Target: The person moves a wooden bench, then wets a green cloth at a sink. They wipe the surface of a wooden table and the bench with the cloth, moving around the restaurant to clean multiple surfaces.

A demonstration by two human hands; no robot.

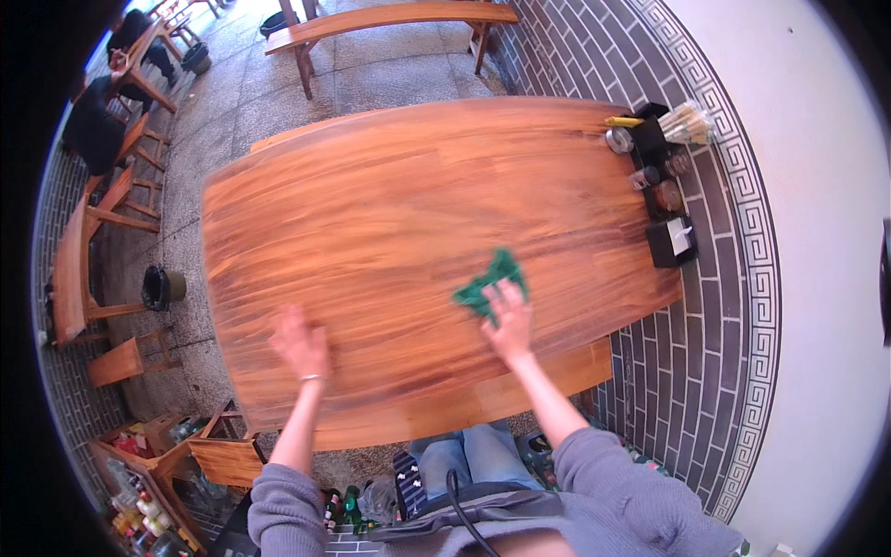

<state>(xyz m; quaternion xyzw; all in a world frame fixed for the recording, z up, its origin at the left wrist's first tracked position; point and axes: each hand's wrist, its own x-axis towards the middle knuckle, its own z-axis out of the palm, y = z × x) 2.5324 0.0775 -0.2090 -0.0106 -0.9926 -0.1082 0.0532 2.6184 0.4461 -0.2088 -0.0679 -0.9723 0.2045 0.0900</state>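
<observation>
A wooden table (418,209) with a glossy top spreads out before me. My right hand (510,317) presses a crumpled green cloth (502,268) onto the tabletop, right of the middle, the fingers lying over the cloth's lower part. Over the table's near left part is my left hand (301,341), palm down and blurred, with fingers apart and nothing held. Whether its palm touches the wood I cannot tell.
Against the brick wall (703,320) stand jars (668,196), a black napkin box (672,242) and wrapped chopsticks (687,125). A bench (390,21) is beyond the table. At left are a bin (163,287), stools and a seated person (94,125). Bottles (351,505) stand below.
</observation>
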